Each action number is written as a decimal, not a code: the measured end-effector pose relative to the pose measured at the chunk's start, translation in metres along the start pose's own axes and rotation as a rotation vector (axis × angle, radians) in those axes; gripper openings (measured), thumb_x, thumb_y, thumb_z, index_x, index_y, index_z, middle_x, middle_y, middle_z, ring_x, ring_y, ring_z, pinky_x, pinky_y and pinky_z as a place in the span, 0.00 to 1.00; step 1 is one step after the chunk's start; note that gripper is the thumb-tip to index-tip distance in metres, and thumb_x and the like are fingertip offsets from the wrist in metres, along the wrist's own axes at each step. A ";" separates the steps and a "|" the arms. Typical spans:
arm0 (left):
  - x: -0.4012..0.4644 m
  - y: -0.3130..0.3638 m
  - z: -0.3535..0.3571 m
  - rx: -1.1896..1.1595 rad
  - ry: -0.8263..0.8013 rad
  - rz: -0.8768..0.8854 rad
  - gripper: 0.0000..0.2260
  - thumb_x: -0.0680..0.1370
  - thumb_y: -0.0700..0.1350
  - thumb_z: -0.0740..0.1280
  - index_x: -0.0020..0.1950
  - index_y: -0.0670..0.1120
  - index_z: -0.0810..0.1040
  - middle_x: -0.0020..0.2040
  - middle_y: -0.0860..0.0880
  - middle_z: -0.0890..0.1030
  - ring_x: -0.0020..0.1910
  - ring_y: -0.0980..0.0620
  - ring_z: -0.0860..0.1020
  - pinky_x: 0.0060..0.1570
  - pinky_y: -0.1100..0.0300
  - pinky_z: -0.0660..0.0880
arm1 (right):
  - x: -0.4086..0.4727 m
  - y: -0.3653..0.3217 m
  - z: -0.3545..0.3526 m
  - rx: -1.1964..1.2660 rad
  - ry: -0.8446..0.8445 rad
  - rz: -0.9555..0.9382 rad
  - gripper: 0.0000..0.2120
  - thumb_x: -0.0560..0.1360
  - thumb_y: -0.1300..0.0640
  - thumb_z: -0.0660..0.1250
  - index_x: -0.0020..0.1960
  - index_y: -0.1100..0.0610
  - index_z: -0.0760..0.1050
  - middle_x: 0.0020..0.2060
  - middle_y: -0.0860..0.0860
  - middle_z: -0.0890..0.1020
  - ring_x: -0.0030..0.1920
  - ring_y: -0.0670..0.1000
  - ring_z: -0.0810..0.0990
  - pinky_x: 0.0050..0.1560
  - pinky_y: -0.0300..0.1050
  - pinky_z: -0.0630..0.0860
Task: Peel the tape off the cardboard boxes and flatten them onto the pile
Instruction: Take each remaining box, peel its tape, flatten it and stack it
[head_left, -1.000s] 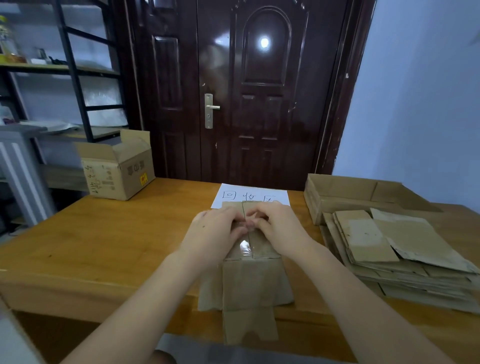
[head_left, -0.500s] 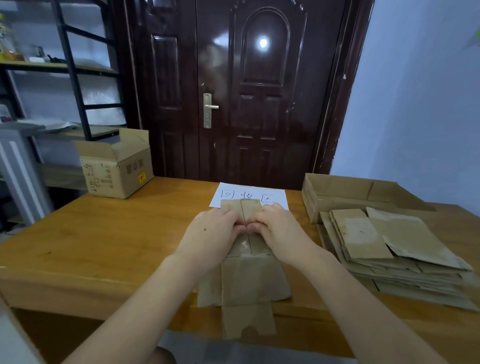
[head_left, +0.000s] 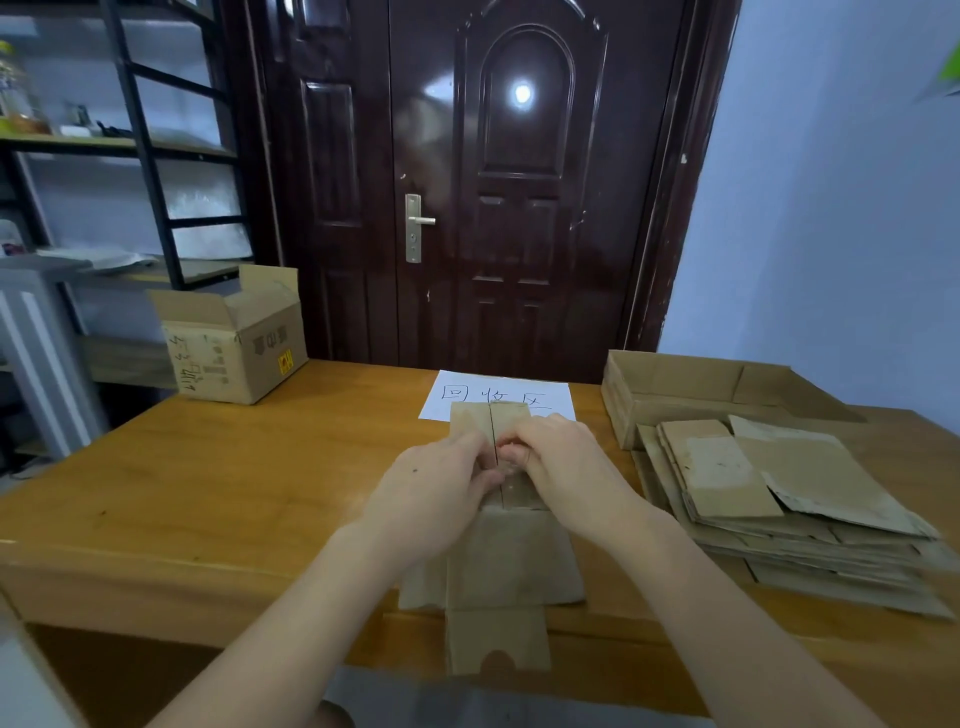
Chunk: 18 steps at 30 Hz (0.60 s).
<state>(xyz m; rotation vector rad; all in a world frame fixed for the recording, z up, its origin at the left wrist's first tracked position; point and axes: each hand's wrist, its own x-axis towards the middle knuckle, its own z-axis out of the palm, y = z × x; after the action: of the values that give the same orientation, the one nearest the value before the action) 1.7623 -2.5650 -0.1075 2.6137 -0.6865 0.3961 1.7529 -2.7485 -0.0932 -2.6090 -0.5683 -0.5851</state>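
Working at the middle of the desk (head_left: 218, 499), near its front edge, both hands meet on top of a small cardboard box (head_left: 511, 556) whose front flap hangs down over that edge. The left hand (head_left: 431, 493) and the right hand (head_left: 566, 467) have their fingers curled inward at the seam running along the box's top, fingertips close together, pinching at the shiny tape (head_left: 514, 491) that covers the seam; how much of the tape each hand actually holds cannot be told, since the fingers hide it. Just behind the box, towards the far edge, lies a white sheet of paper (head_left: 550, 395) with handwritten characters, partly covered by the box's rear flaps. At the right side of the desk sits the pile of flattened cardboard (head_left: 779, 493), with a low open cardboard tray (head_left: 675, 395) touching its far side. An open box (head_left: 234, 343) with printed markings stands at the far left corner. A dark door (head_left: 493, 182) stands beyond the desk.
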 end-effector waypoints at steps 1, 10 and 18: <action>-0.001 0.000 0.003 0.022 0.042 0.021 0.08 0.84 0.57 0.61 0.53 0.54 0.74 0.47 0.55 0.80 0.46 0.52 0.79 0.50 0.52 0.76 | -0.002 0.000 -0.001 0.015 -0.021 -0.008 0.13 0.81 0.46 0.63 0.50 0.52 0.81 0.47 0.44 0.79 0.49 0.50 0.73 0.52 0.50 0.70; -0.009 -0.002 0.009 -0.026 0.127 0.075 0.10 0.86 0.57 0.54 0.58 0.56 0.72 0.50 0.59 0.79 0.50 0.57 0.76 0.58 0.62 0.67 | -0.020 -0.002 0.009 0.201 0.141 0.105 0.09 0.75 0.51 0.75 0.49 0.43 0.76 0.39 0.39 0.78 0.47 0.42 0.73 0.48 0.42 0.71; -0.016 0.004 0.006 -0.274 0.127 -0.080 0.04 0.83 0.52 0.65 0.51 0.60 0.76 0.53 0.68 0.73 0.54 0.71 0.66 0.74 0.64 0.48 | -0.026 0.003 0.013 0.109 0.111 0.079 0.12 0.79 0.44 0.66 0.55 0.50 0.82 0.53 0.42 0.75 0.58 0.43 0.69 0.57 0.36 0.70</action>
<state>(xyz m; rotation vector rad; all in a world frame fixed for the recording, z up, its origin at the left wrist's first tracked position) 1.7479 -2.5646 -0.1168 2.3265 -0.5500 0.4092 1.7363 -2.7526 -0.1170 -2.4674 -0.4475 -0.6498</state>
